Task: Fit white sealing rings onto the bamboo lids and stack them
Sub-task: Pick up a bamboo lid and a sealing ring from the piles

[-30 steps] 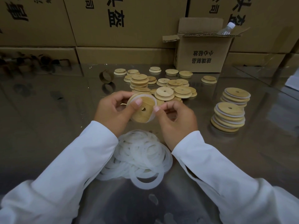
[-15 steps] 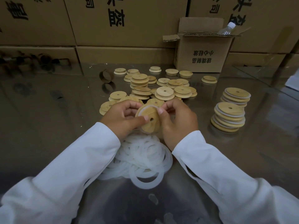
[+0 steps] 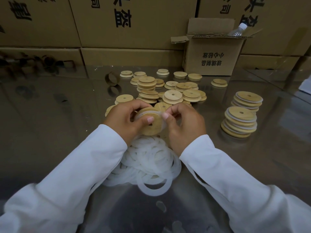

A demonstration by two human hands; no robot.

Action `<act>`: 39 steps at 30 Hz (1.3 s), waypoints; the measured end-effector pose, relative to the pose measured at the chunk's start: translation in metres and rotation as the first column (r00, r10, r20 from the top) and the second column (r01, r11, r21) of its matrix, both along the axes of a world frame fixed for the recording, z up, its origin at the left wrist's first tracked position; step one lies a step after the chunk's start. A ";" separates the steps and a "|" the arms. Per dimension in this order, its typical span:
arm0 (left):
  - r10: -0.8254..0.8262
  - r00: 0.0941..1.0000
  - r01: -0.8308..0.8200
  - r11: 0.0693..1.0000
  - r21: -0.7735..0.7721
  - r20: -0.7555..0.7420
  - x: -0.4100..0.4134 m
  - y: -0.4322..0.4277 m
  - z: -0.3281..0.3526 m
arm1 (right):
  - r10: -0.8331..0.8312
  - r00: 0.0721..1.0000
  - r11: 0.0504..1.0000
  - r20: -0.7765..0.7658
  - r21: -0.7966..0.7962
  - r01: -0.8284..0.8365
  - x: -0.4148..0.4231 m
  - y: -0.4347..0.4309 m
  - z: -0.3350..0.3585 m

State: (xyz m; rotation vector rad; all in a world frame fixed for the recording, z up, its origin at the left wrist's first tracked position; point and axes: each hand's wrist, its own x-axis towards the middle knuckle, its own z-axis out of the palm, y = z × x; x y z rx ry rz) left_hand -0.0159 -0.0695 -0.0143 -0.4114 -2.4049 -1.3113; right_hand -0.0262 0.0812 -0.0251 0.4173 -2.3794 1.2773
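A wall of printed cardboard cartons (image 3: pixel 134 22) is seen across the top of the frame, behind a reflective metal table (image 3: pixel 50 115) that fills the rest of it. Two white sleeves (image 3: pixel 75 174) are stretched in from the lower corners toward the centre. A smaller open carton (image 3: pixel 212 59) is set on the table at upper right, with a clear plastic bottle (image 3: pixel 238 30) poking out of its top.

A tangled pile of white sealing rings (image 3: pixel 149 158) is heaped at lower centre, between the forearms. Loose bamboo lids (image 3: pixel 173 95), some piled and some single, are scattered above centre. At right, well apart from them, two stacks of ringed lids are stood just beside each other, the nearer stack (image 3: pixel 239 121) below the farther stack (image 3: pixel 247 100).

At centre a bamboo lid (image 3: pixel 152 130) is held tilted above the ring pile. It is gripped by the left hand (image 3: pixel 124 120), the thumb pressed on its face near the centre hole and the fingers curled behind its upper edge. A white sealing ring (image 3: pixel 143 114), lying round the lid's rim, is pinched at the right edge between thumb and forefinger of the right hand (image 3: pixel 185 125), whose other fingers are curled.

A brown cardboard tape core (image 3: pixel 112 79) is stood on edge left of the loose lids.
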 end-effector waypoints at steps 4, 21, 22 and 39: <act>-0.020 1.000 0.020 0.999 0.043 0.011 0.000 -0.001 0.002 | -0.002 1.000 1.000 -0.016 -0.018 0.002 0.000 0.000 0.001; -0.039 0.985 -0.028 0.925 0.380 0.168 -0.004 0.004 -0.007 | 0.021 0.999 0.998 -0.039 -0.058 -0.023 0.000 0.002 -0.004; -0.045 0.985 -0.021 0.926 0.377 0.165 -0.004 0.004 -0.007 | 0.023 0.999 0.998 -0.022 -0.049 -0.024 -0.001 0.003 -0.003; -0.019 0.993 -0.024 0.936 0.351 0.120 -0.004 0.003 -0.005 | 0.201 0.962 0.927 0.183 -0.353 -0.126 -0.007 0.003 0.000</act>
